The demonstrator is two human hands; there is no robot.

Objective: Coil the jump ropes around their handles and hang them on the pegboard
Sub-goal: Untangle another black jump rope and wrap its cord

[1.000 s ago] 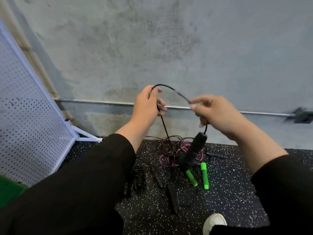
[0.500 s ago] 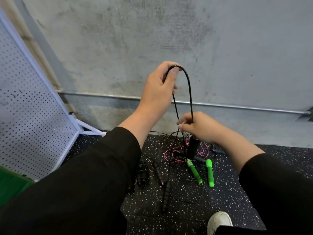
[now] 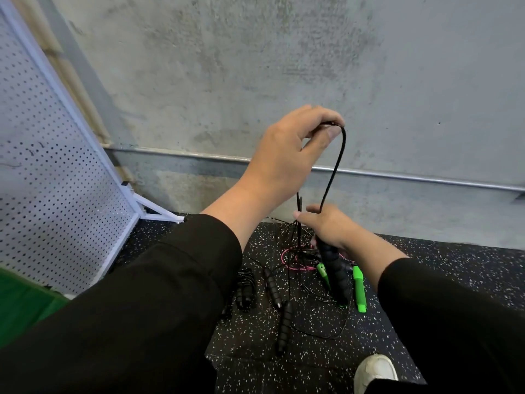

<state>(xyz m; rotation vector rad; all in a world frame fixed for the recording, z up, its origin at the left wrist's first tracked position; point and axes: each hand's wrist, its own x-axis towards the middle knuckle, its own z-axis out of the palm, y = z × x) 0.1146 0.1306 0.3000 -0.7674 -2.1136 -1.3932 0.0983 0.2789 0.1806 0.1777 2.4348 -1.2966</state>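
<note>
Fingers first: the left hand [image 3: 287, 155] pinches the black cord [image 3: 335, 166] between thumb and curled forefinger at the top of a loop; the right hand [image 3: 326, 226], below it at 6 o'clock, has its fingers wrapped round the top of a ribbed black handle [image 3: 335, 271], with the cord running down into that grip. Then by size. Grey concrete wall [image 3: 284, 66] fills the upper field. White pegboard [image 3: 51, 180] leans at 9 o'clock on a white frame, standing on the floor, nothing seen hanging on the visible part. Dark speckled rubber floor [image 3: 440, 268] from 3 to 6 o'clock. Black sleeves cover both forearms. A metal conduit [image 3: 412, 179] runs along the wall base. A green surface [image 3: 22, 302] at 8 o'clock, identity unclear. A white shoe toe [image 3: 375, 369] at 5 o'clock. On the floor under the hands: a tangle of pink cord [image 3: 295, 261], mixed with loose black cord; two green handles [image 3: 359, 291], just beside the held handle, one partly behind it. At 7 o'clock of the tangle, two more black handles [image 3: 272, 288] lie end to end, and left of them a coiled black rope bundle [image 3: 244, 288]. The held handle hangs tilted, its lower end near the floor; contact cannot be told.
</note>
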